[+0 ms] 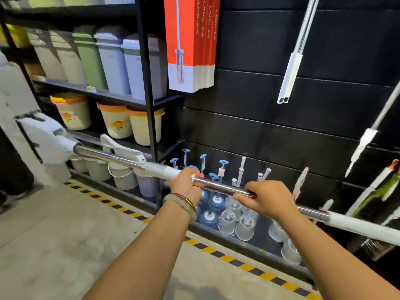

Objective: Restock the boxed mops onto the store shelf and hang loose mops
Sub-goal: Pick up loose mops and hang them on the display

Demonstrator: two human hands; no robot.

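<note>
A loose mop [218,187] with a chrome pole and white fittings lies almost level across the view, its white head [46,139] at the far left. My left hand [187,184] grips the pole from below, near the white collar. My right hand [267,199] grips it from above, a little further right. Several orange-and-white boxed mops [190,42] hang side by side on the black wall panel above. A white loose mop [296,57] hangs on the same wall to the right, and another white loose mop [368,137] hangs at the right edge.
A black rack [149,83] on the left holds pastel bins and small buckets. Plungers [216,204] and clear cups stand on the low shelf under the pole. Yellow-black tape [229,259] marks the floor edge. A green brush [381,191] hangs at far right.
</note>
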